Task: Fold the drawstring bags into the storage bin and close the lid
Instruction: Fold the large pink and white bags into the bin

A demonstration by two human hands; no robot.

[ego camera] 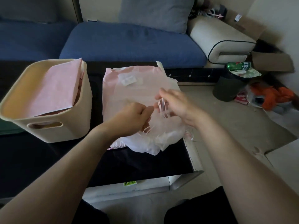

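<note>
A stack of pale pink and white drawstring bags [134,88] lies on the black table [137,164], right of a cream storage bin [77,123]. A folded pink bag [59,88] leans inside the bin. My left hand [132,117] pinches the top bag's white drawstring at its near end. My right hand [174,104] hovers over the same bag with loops of pink cord [162,107] caught in its curled fingers. No lid is visible.
A blue sofa [129,42] runs behind the table with a grey cushion and a cream armrest [223,39]. On the floor at right stand a dark bin [226,89] with a green can, cardboard boxes and orange clutter. My knees are below the table's near edge.
</note>
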